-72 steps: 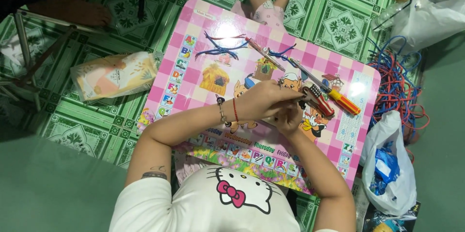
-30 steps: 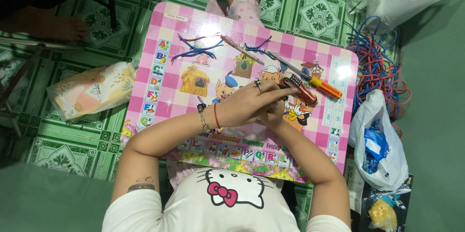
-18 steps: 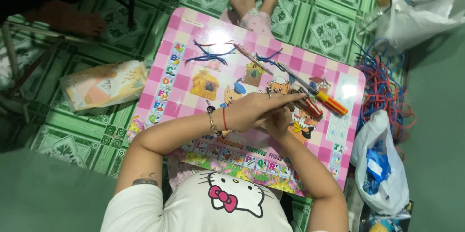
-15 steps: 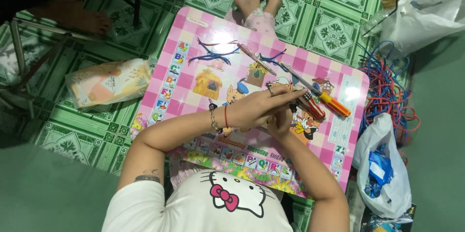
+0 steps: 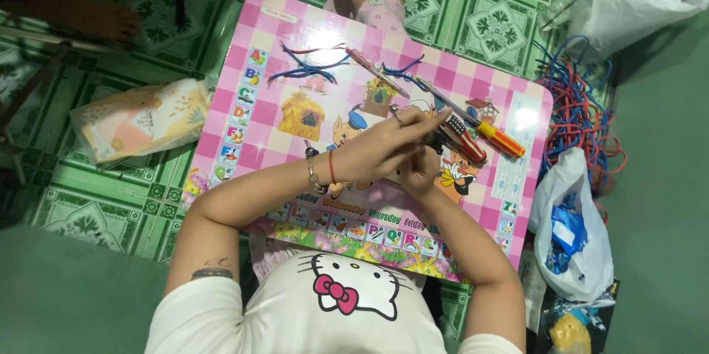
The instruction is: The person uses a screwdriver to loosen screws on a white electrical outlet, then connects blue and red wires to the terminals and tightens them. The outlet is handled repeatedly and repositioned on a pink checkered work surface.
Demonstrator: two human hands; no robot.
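small item between left hand (image 5: 384,151) and right hand (image 5: 422,168), hidden by fingers

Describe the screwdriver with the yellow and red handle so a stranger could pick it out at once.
Start at the pink checked table on the green tiled floor. Go to its right part, just beyond the person's joined hands, the left hand over the right hand. The screwdriver lies there at a slant beside red-handled pliers; its handle is yellow with red bands, unlike the pliers' dark red grips.
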